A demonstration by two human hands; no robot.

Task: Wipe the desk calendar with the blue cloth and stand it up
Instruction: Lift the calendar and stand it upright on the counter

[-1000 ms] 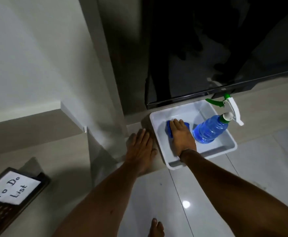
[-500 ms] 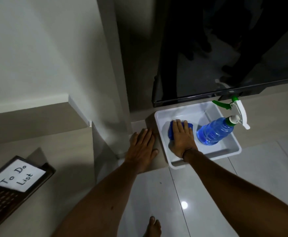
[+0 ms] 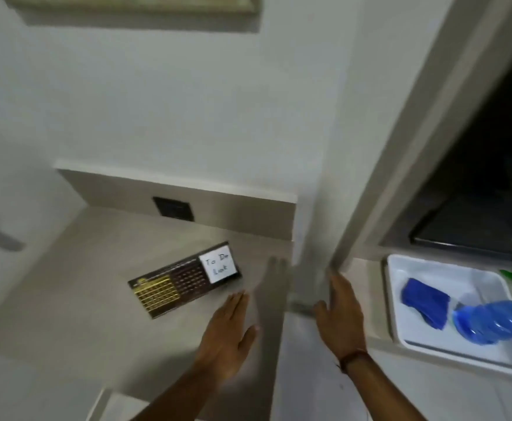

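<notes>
Your two empty hands reach forward, with a calendar lying on the desk.

Your left hand is flat with fingers together, just near of the desk calendar, which lies flat on the desk. Your right hand is also open, beside a wall corner. The blue cloth lies in a white tray at right, against a blue spray bottle.

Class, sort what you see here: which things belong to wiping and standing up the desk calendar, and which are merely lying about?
For the job: desk calendar, lying flat; blue cloth in the white tray; left hand; right hand.

Lying about: blue spray bottle, wall socket.
</notes>
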